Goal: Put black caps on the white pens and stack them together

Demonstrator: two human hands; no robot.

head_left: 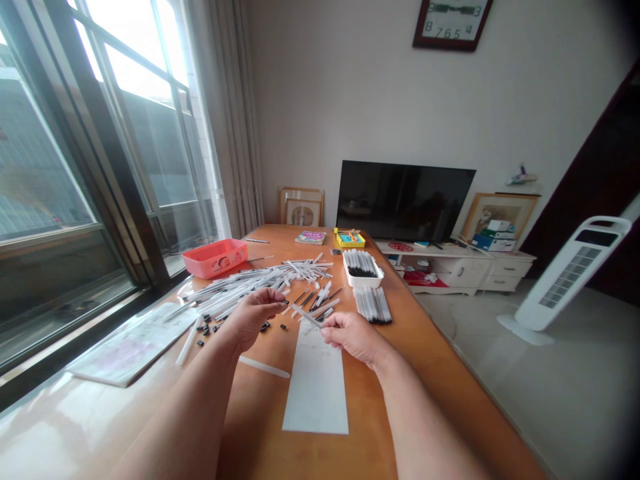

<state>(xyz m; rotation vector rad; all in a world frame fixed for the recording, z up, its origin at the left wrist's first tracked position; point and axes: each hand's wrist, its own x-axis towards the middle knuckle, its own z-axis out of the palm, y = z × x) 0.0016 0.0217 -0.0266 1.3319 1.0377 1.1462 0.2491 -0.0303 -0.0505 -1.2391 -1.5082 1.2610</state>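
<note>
In the head view, the left hand (255, 316) is pinching what looks like a small black piece (285, 302), and the right hand (353, 333) is holding a clear tube (307, 317) above a paper strip (317, 390), its free end pointing toward the left hand. The person seems to be joining the two; the next move is probably calling for lining up their ends. Loose tubes (260, 283) are lying piled beyond the left hand, and others are filling a white tray (369, 283). The table (420, 400) is also bearing a red basket (215, 260). Beyond, a television (405, 200) is standing against the wall (310, 100), and a tower fan (570, 273) is standing at right.
</note>
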